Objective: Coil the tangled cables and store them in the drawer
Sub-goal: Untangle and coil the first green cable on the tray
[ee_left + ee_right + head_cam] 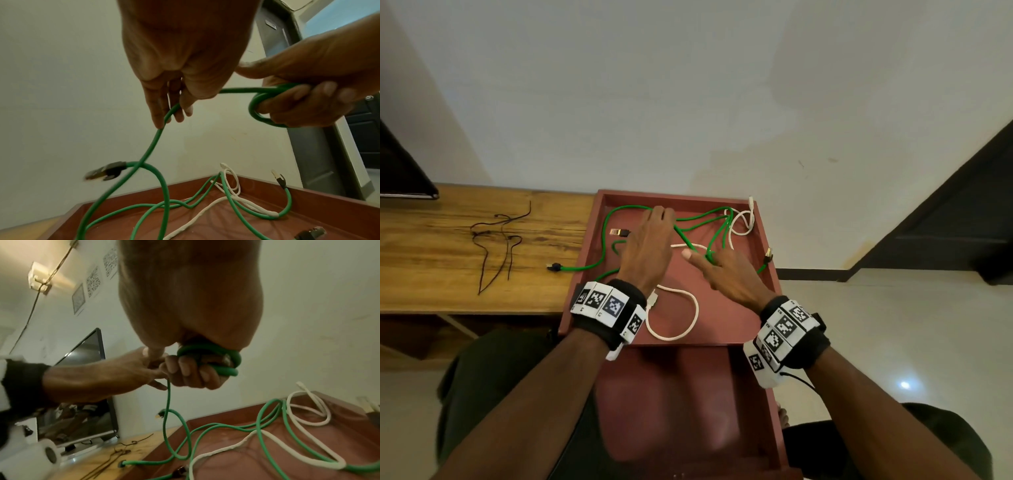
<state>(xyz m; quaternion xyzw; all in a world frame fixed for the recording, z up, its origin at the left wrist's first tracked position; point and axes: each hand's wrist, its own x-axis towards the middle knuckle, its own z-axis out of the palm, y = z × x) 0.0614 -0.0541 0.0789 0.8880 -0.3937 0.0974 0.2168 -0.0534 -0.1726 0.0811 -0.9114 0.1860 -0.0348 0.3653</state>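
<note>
The right hand (304, 97) is curled round a small coil of the green cable (158, 146), with about 2 loops wound over its fingers (185, 368); from the head camera this grip is hidden under the back of the hand (729, 270). The left hand (185, 65), at 9 o'clock from the right, has the same cable running between its thumb and fingertips, which are drawn together round the strand; how tightly they press cannot be told. From there the cable drops to the red tray (722, 329), where its slack lies in loose loops crossing the white cable (678, 308).

A white loop lies at 6 o'clock on the tray, partly covered by the left wristband (609, 308), and more white curls sit at 1 o'clock against the far rim. One green plug (554, 267) hangs over the tray's 9 o'clock edge onto the wooden table (448, 274); another connector (768, 255) juts over the 3 o'clock edge. In the left wrist view a plug (104, 170) dangling in the air is blurred. A small dark connector (619, 233) lies near 11 o'clock, its type unclear.

The open drawer (688, 411) sits below the tray at 6 o'clock, its front cut off by the frame. A thin dark cord (496, 240) lies on the table, and a dark screen (86, 386) is partly cut off at left.
</note>
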